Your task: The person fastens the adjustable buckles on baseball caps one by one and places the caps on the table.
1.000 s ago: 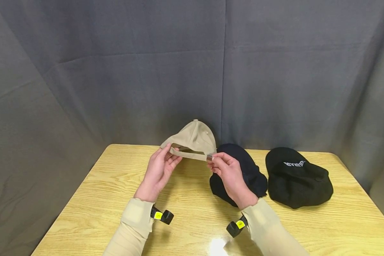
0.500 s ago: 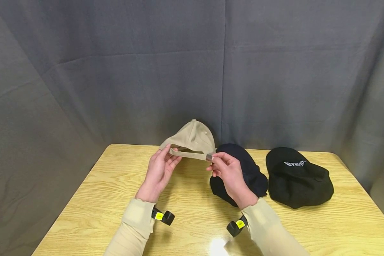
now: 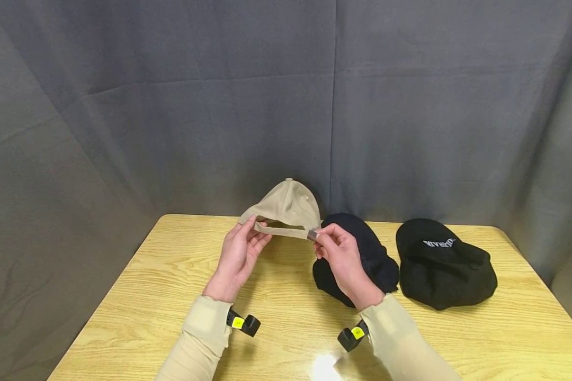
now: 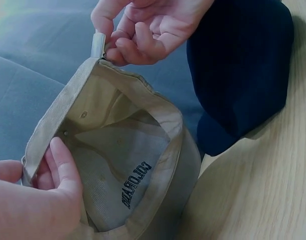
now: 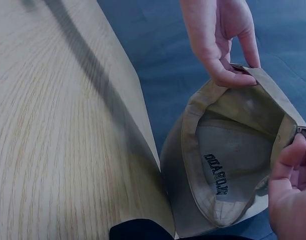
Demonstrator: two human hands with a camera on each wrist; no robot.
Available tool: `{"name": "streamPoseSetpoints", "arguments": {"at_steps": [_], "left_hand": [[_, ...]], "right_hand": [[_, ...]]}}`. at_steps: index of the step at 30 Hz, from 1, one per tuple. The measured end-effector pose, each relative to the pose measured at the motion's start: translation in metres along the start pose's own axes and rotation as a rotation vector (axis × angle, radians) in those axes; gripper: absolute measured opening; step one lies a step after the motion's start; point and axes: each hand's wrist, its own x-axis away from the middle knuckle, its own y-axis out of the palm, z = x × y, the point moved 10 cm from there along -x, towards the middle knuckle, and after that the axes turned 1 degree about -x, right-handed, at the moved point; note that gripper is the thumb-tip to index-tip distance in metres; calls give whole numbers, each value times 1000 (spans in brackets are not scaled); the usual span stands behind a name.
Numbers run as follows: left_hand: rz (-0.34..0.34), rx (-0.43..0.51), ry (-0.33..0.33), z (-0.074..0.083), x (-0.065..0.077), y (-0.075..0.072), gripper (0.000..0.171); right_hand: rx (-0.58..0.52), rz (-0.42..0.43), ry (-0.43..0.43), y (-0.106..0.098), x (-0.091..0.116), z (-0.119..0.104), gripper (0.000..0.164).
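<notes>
A beige baseball cap (image 3: 288, 203) is held up over the back of the table, its rear opening toward me. My left hand (image 3: 237, 254) pinches the left end of the cap's back strap (image 4: 57, 107). At the strap's other end, my right hand (image 3: 340, 259) pinches the metal buckle (image 3: 312, 235) between thumb and fingers. Both wrist views look into the crown, where dark lettering (image 5: 216, 175) shows in reverse on the inner front. The strap runs taut between the two hands. The cap's brim is mostly hidden behind the crown.
A navy cap (image 3: 372, 259) lies on the wooden table (image 3: 171, 296) under and beyond my right hand. Further right lies a black cap (image 3: 443, 275) with white lettering on it. A grey curtain (image 3: 219, 106) hangs behind the table's back edge.
Both hands stay at the strap ends and the cap barely shifts. My right fingers have moved slightly at the buckle, curling in closer. The other caps lie unmoved.
</notes>
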Motion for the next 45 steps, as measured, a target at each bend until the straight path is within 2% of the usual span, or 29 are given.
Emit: {"name": "streamPoseSetpoints", "arguments": {"at_steps": [13,22,32,45], "left_hand": [[-7,-3,-4,-2,0,2,16],[0,3,1,0,0,2,13],[-3,13,-24,-4,2,2,19],[-31,18,-32,-6,3,5,18]], "right_hand": [[75,15,-18,-3,0,-3,9],[49,6,8,-2,-1,0,7],[-10,5,10,0,1,2,7],[-41,4,36,3,1,7,7]]}}
